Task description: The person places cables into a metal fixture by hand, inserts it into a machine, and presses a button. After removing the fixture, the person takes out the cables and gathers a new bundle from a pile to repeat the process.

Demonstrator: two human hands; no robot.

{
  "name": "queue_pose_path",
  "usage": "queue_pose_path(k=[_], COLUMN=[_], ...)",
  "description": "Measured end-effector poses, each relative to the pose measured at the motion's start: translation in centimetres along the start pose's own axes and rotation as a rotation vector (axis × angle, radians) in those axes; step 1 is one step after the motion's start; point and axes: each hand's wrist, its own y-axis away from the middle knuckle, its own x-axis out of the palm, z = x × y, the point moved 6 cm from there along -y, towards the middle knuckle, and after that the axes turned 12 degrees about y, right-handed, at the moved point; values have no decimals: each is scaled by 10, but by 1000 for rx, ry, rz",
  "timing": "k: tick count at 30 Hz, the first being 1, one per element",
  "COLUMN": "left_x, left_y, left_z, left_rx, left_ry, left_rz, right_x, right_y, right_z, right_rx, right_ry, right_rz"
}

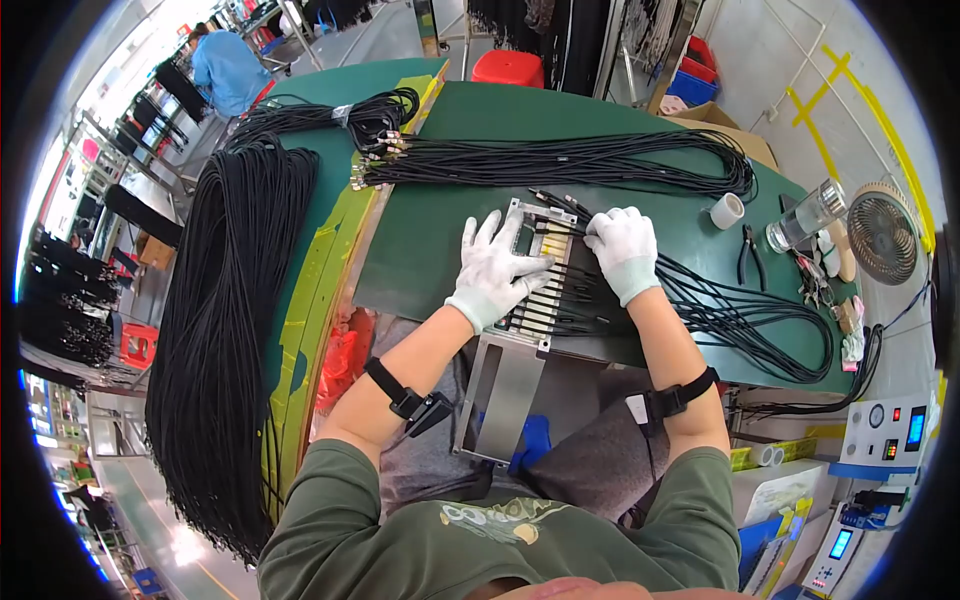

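A metal fixture (516, 322) with a row of pale slots lies at the table's near edge, and several black cable ends (575, 272) rest across its right side. My left hand (492, 270), in a white glove, lies over the fixture's left side with fingers spread and the thumb side reaching across the slots. At the fixture's upper right, my right hand (624, 246), also gloved, has its fingers curled together around a black cable; the fingertips partly hide it. Other cable ends with connectors (556, 203) lie just beyond the fixture. The cables (735, 310) run rightward in a looped bundle.
A long cable bundle (560, 160) lies across the far table, and a thick black cable heap (225, 330) hangs at left. On the right are a tape roll (727, 210), pliers (750, 262), a clear jar (806, 216) and a fan (882, 232). A person in blue (226, 70) sits far left.
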Motion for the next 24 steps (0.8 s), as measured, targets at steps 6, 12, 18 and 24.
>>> queue_pose_path(k=[6,12,18,24], left_x=[-22,-22,-33,-34], left_y=[5,1,3,1], left_z=[21,13,1,-3], left_rx=[-66,53,91,201], left_ry=[225,322,406,439], left_rz=[-459,-324,-357,-327], right_x=[-11,-29,-28,-31], right_y=[8,8,9,12], right_z=[1,26,56,55], right_rx=[-138,-231,-256,-310], right_ry=[-238,-440,-577,-536], right_rz=[-47,-39,-39,-55])
